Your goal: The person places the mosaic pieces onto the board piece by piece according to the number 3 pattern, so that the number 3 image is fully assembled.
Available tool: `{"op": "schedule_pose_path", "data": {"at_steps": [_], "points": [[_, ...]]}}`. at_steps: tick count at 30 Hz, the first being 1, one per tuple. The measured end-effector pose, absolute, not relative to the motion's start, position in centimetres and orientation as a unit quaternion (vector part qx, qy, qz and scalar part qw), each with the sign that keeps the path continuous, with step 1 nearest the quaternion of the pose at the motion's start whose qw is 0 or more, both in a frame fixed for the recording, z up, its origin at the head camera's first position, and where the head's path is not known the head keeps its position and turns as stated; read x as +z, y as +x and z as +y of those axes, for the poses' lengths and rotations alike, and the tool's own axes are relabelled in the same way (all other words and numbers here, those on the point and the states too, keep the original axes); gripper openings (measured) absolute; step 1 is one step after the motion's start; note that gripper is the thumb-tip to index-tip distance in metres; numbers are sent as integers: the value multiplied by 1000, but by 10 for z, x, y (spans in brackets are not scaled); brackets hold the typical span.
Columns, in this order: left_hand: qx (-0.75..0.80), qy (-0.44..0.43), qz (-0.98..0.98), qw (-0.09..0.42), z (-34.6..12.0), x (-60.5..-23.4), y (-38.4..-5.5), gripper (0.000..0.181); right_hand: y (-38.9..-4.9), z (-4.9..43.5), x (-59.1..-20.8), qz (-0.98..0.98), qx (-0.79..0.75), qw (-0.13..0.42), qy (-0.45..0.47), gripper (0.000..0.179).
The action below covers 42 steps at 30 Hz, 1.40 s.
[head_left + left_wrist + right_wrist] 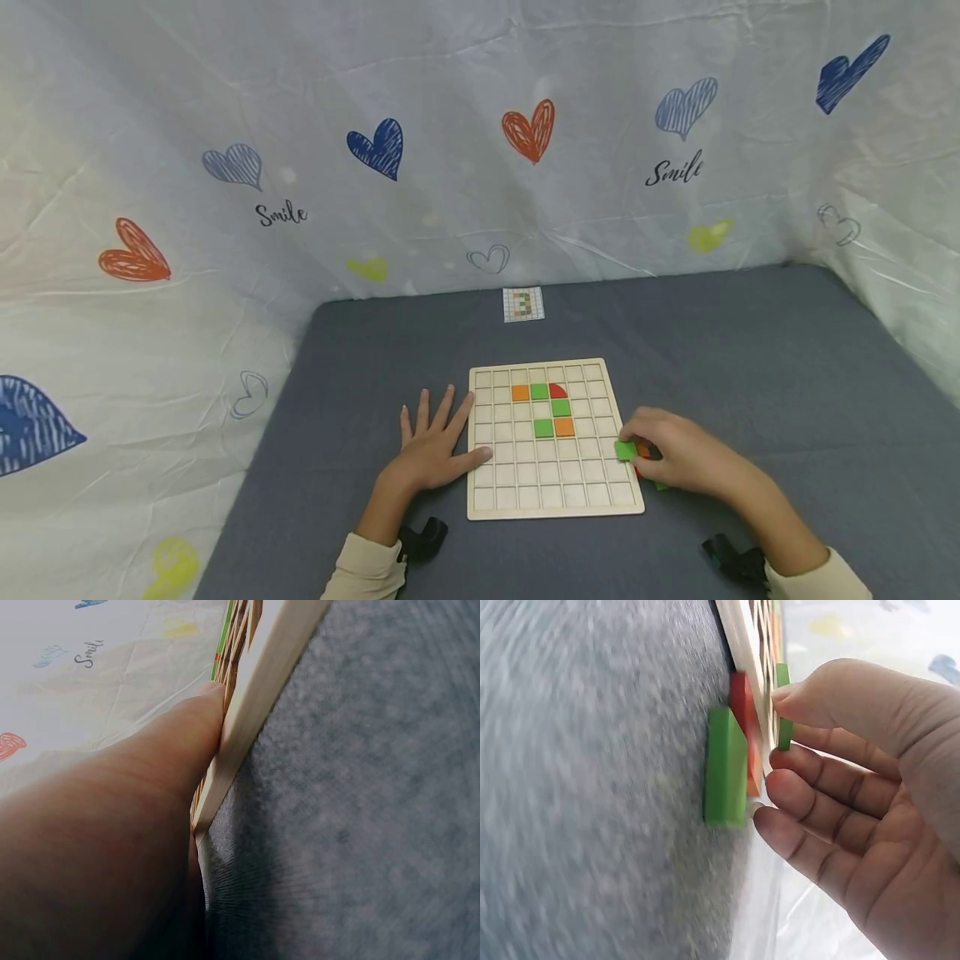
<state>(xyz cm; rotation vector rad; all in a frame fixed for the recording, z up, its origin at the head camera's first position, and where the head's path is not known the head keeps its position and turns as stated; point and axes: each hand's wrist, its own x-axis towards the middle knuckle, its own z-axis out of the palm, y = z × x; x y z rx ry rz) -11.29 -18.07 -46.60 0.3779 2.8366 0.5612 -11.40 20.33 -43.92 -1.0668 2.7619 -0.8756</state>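
Note:
A wooden grid board (527, 497) lies flat on the grey cloth, with green, orange and red tiles set in several of its squares. My right hand (678, 454) pinches a green square tile (625, 451) between thumb and fingers at the board's right edge. Below that hand, loose tiles lie on the cloth: a green one (726, 769), a red one (740, 701) and some orange, partly hidden. My left hand (430, 457) is spread flat at the board's left side, its thumb resting on the rim.
A small printed card (523, 305) with a coloured grid pattern lies at the back of the grey cloth (750, 350). Behind it hangs a white sheet (450, 75) printed with hearts and words. Dark straps (423, 540) sit on both wrists.

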Motion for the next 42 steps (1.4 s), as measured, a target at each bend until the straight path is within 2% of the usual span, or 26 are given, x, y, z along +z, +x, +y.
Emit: {"op": "schedule_pose_path", "data": {"at_steps": [12,19,30,42], "points": [[187,122,968,115,-180,-465,-113,92,-117,187,-440,892,-267,6,-364,21],[184,118,969,115,-183,-477,-115,95,-120,175,-442,885,-255,-3,-390,22],[178,122,970,112,-180,-465,-112,93,-125,151,-447,868,-253,-30,-427,18],[184,123,969,109,-180,-468,-112,93,-122,137,-447,872,-243,-54,-422,15]]}}
